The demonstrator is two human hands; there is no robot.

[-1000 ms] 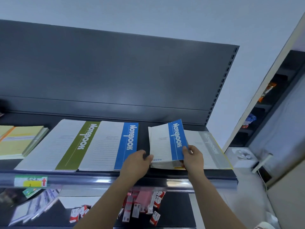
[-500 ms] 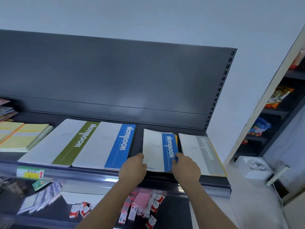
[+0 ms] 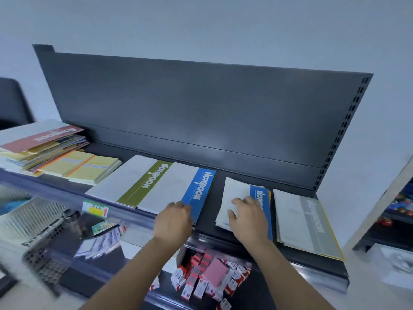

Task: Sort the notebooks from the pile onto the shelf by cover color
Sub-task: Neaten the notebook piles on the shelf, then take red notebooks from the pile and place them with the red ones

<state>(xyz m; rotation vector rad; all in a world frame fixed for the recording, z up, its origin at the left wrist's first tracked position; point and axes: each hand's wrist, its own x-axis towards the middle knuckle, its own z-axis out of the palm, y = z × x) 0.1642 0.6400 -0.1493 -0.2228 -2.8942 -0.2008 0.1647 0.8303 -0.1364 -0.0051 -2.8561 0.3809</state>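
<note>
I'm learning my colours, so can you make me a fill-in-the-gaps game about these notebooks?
The right hand rests on a small notebook whose stripe is ____.
The left hand touches a big blue notebook, with a ____-striped one on its left.
The notebook farthest right on the shelf has a ____ stripe.
Missing words: blue, green, grey.

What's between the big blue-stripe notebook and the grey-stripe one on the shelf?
Head view: a smaller blue-stripe notebook under the right hand, with a bare shelf strip on its left.

Tally: blue-banded white paper notebooks (image 3: 197,193), 2; olive-banded white paper notebook (image 3: 147,182), 1; grey-banded white paper notebook (image 3: 310,218), 1; yellow paper notebooks (image 3: 98,168), 2.
</note>
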